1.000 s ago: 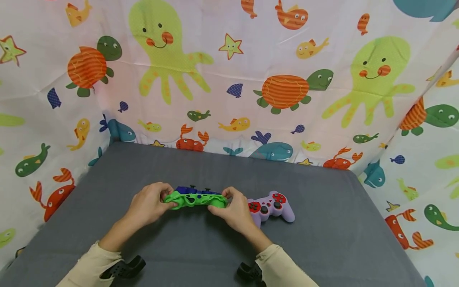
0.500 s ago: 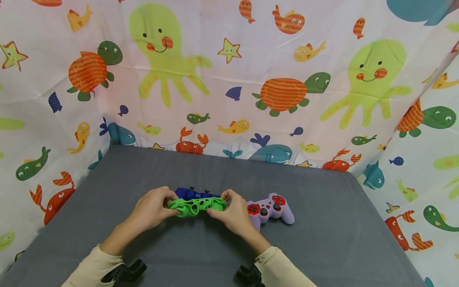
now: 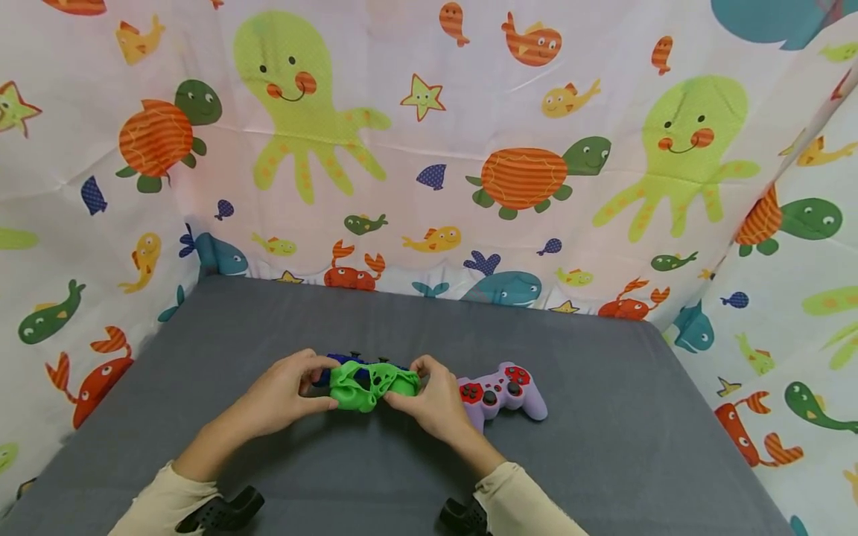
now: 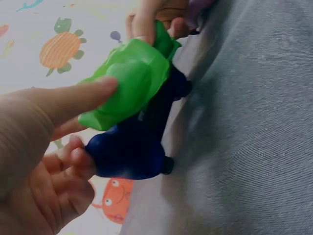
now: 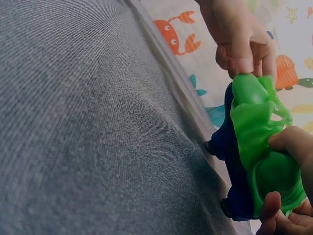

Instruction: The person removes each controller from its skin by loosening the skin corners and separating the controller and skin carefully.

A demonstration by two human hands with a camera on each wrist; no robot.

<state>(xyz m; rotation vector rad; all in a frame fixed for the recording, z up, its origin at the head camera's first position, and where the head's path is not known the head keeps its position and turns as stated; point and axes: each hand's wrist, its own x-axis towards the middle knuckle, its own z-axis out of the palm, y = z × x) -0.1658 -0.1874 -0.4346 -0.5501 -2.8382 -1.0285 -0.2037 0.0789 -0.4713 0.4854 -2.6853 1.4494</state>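
A blue game controller [image 4: 129,152] is held a little above the grey table, its thumbsticks facing away from me. A stretchy green silicone cover [image 3: 351,391] bunches over its near side. My left hand [image 3: 291,391] pinches the cover's left end, thumb on the green; in the left wrist view its other fingers touch the bare blue left handle. My right hand [image 3: 432,394] grips the right end of controller and cover together, thumb on the green in the right wrist view. Whether the right handle is inside the cover is hidden.
A lilac controller with red button areas [image 3: 509,391] lies on the grey table [image 3: 603,432], just right of my right hand. A printed sea-animal curtain [image 3: 415,134] closes off the back and sides. Black straps [image 3: 224,510] sit at both wrists.
The cover's left end has come off the blue left handle, pulled toward me and inward, and is now bunched near the middle. My left hand has shifted slightly; the right hand stays at its end.
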